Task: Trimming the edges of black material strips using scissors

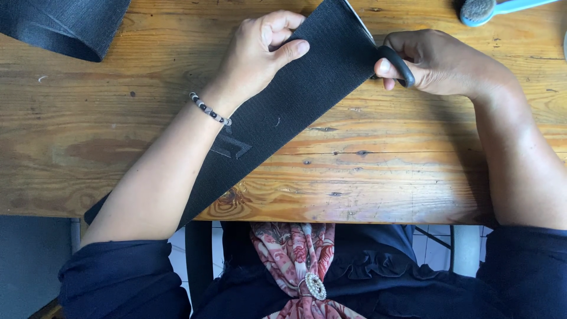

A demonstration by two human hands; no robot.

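Observation:
A wide black elastic band (pixel 295 100) runs diagonally across the wooden table (pixel 384 171), from the top centre down over the near edge. My left hand (pixel 263 50) pinches the band near its upper end, thumb on top. My right hand (pixel 440 62) grips black-handled scissors (pixel 397 64) at the band's right edge; the blades are hidden behind the band. A faint chalk mark (pixel 230 146) shows on the band by my left wrist.
A roll of the same black band (pixel 62 23) lies at the top left corner. A blue-handled brush (pixel 490 9) sits at the top right. A beaded bracelet (pixel 209 109) is on my left wrist. The table's near edge runs just above my lap.

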